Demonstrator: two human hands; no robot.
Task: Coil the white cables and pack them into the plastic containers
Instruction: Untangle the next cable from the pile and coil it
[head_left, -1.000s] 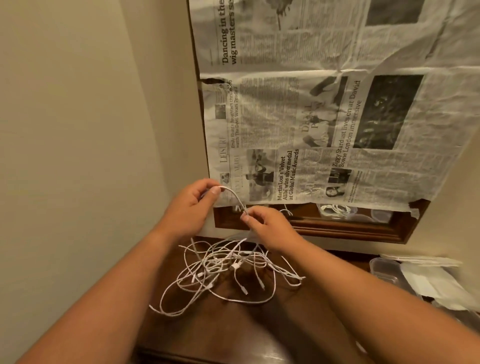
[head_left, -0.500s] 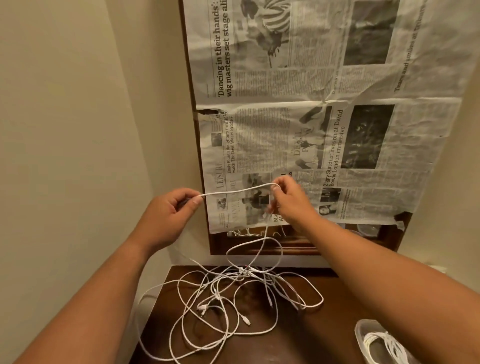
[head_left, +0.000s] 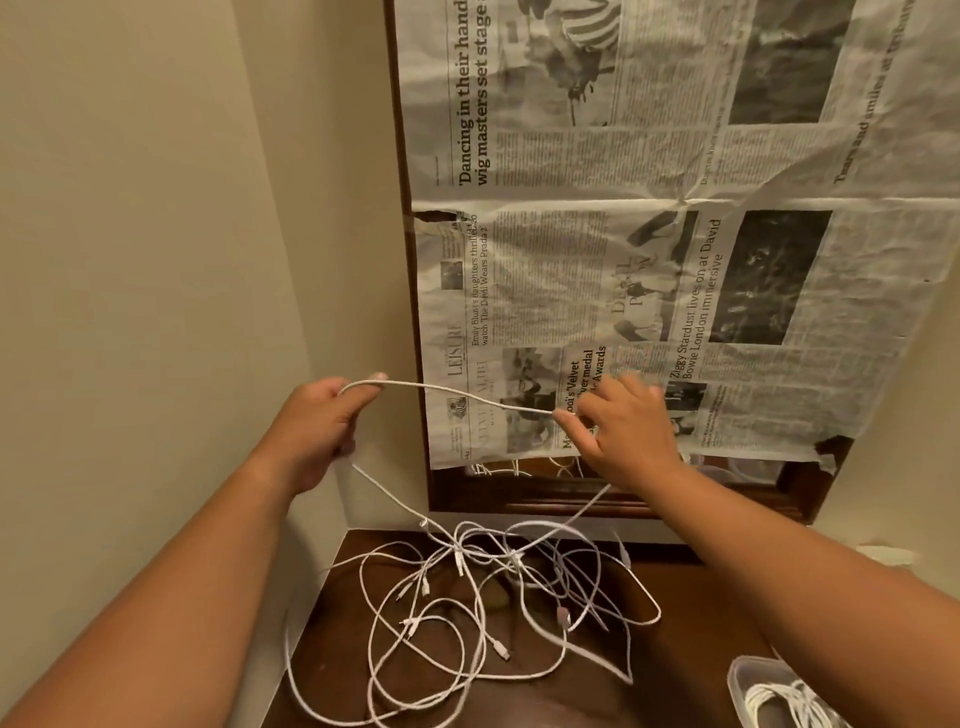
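Both arms bare, reaching forward and up. Left forearm (head_left: 171, 597) comes in from lower left, right forearm (head_left: 805, 587) from lower right, converging slightly. Hands raised at about the same height, apart from each other. Left hand (head_left: 317, 426) back toward camera, fingers curled into a loose fist, thumb and forefinger on top gripping the white cable (head_left: 452, 393). Right hand (head_left: 626, 441) back toward camera, slightly blurred, forefinger and thumb pointing left and pinching the same cable at the tip, other fingers loosely spread upward. Wrists roughly straight.
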